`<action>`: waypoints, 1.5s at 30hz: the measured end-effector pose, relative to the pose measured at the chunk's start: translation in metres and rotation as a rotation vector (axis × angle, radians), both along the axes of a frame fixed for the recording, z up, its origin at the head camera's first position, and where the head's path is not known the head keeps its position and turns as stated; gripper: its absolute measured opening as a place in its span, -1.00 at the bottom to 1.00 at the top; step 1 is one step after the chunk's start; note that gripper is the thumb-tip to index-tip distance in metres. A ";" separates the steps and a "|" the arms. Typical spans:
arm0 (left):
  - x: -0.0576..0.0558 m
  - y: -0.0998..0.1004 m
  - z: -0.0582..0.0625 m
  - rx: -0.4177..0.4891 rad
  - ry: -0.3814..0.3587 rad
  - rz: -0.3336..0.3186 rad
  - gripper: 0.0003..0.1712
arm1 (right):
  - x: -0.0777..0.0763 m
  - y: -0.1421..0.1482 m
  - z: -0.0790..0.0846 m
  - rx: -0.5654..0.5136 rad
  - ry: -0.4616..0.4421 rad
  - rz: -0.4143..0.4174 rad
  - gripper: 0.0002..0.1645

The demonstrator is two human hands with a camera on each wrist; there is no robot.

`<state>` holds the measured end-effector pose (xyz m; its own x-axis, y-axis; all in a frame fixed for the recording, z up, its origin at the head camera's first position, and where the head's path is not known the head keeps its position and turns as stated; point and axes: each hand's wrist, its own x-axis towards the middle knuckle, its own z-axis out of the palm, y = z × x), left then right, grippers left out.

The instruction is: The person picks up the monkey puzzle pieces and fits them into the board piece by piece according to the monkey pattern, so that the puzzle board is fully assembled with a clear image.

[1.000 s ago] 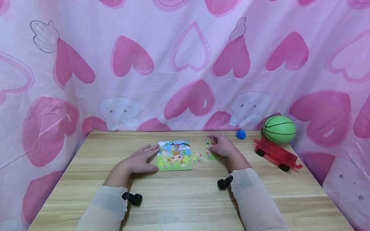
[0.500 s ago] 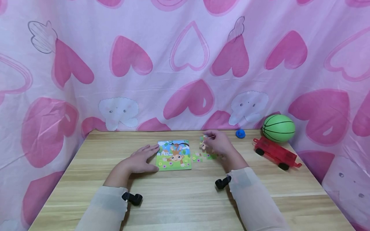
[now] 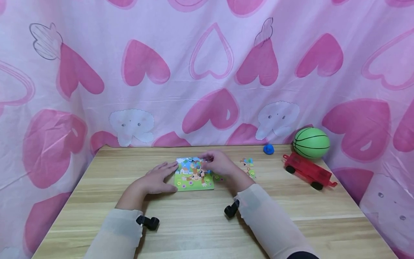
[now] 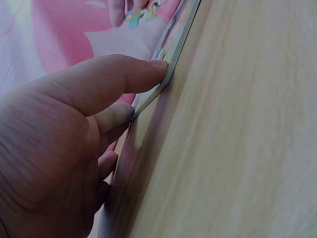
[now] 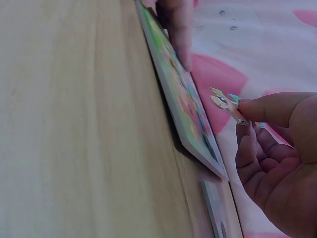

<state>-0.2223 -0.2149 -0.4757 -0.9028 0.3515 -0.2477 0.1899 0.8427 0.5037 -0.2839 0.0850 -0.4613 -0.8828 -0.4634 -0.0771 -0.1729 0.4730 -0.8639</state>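
Observation:
A square jigsaw board (image 3: 189, 185) with a printed monkey picture lies on the wooden table. My left hand (image 3: 156, 178) rests at its left side, fingers fairly straight. In the left wrist view the thumb (image 4: 143, 74) touches the board's edge and a fingertip meets its corner. Over the board's right part, my right hand (image 3: 218, 164) pinches a jigsaw piece (image 5: 224, 102) between thumb and fingers, held above the surface and tilted. That piece shows a monkey's eyes. The right hand and wrist partly cover the board and a green piece (image 3: 218, 177) beside it.
More joined-looking jigsaw pieces (image 3: 247, 167) lie right of the right wrist. Farther right are a small blue object (image 3: 268, 149), a green ball (image 3: 311, 143) and a red toy wagon (image 3: 308, 172) with black wheels. A pink heart-patterned cloth (image 3: 145, 90) hangs behind the table.
My right hand has carried the pinched piece leftward from the pieces on the right to over the board, uncovering several of those pieces. The left hand has stayed in place.

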 end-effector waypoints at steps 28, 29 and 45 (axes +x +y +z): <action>0.000 0.000 0.002 0.004 -0.009 0.000 0.15 | 0.001 -0.039 -0.007 0.206 0.010 0.011 -0.45; 0.000 0.000 0.002 0.005 -0.007 -0.001 0.15 | 0.001 -0.039 -0.007 0.207 0.001 0.005 -0.46; 0.000 0.001 0.001 0.001 -0.013 0.013 0.16 | -0.003 -0.039 -0.012 0.213 -0.013 -0.002 -0.51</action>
